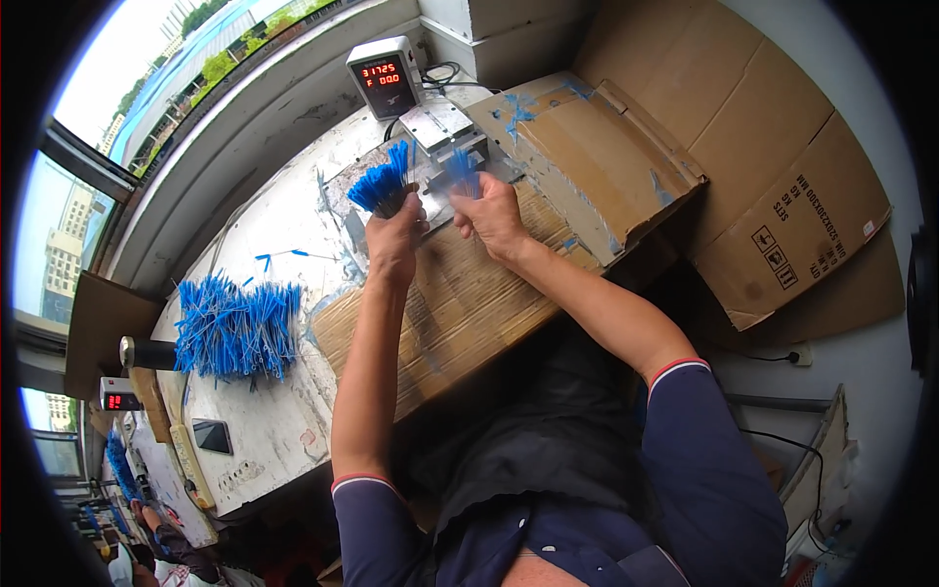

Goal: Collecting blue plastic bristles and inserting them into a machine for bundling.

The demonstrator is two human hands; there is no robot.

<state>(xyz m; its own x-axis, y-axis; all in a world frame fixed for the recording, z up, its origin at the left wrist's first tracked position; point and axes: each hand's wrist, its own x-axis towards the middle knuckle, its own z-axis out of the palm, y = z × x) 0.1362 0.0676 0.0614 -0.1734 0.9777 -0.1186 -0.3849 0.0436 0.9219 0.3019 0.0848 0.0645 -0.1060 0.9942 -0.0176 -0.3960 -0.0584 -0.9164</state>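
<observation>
While both hands work at a small metal machine (445,132), each grips a bunch of thin blue wires.

Clenched into a fist, the left hand (394,240) holds a thick bundle of blue wires (381,183) upright, its ends fanning out above the knuckles just left of the machine. The right hand (492,217) pinches a smaller tuft of blue wires (463,171) between fingers and thumb, right against the machine's front. Both hands hover over a sheet of corrugated cardboard (460,303) lying on the worn white workbench (274,430). Behind the machine stands a grey box with a red digital display (384,76). A large loose pile of blue wires (235,328) lies well apart at the bench's left end, and a folded cardboard box (587,157) sits just right of the machine.
</observation>
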